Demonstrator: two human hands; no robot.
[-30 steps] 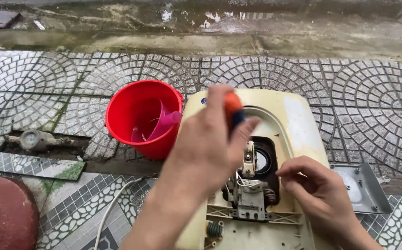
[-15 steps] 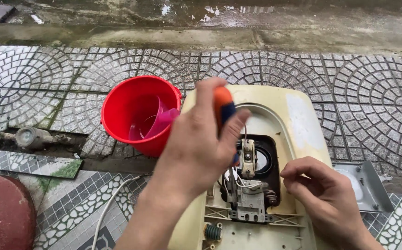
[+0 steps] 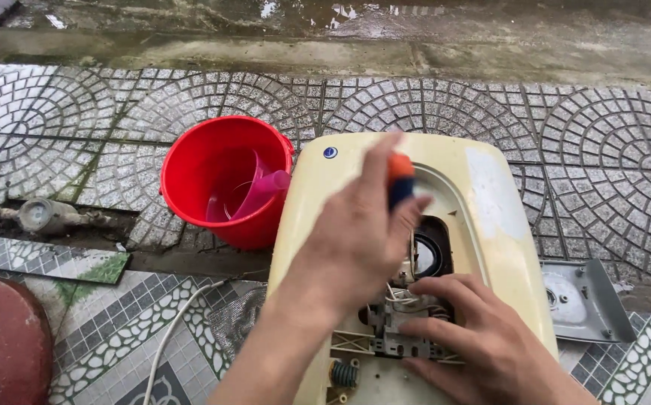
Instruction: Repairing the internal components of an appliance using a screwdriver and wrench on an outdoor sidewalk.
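So a screwdriver [image 3: 400, 180] with an orange and dark blue handle is being gripped in the left hand [image 3: 355, 240], fingers wrapped tight around the handle, and it's being held upright over the opening in a cream-coloured appliance casing [image 3: 483, 217] that's lying flat on the patterned tile floor [image 3: 603, 142]. The shaft is hidden behind the hand, so where the tip is sitting can't be told.

The right hand [image 3: 475, 337] is being rested on the exposed insides at the near end of the casing, fingers spread a bit and pressed down on a grey terminal block [image 3: 385, 330] with white wires [image 3: 400, 296] running off it. A dark round hole [image 3: 426, 255] is being left showing just beyond the fingertips.

A red bucket [image 3: 220, 176] with a pink scoop [image 3: 261, 193] inside is sitting just left of the casing. A grey cover plate [image 3: 584, 300] is lying on the tiles to the right, and a white cable [image 3: 168, 337] is trailing across the floor near the left forearm.
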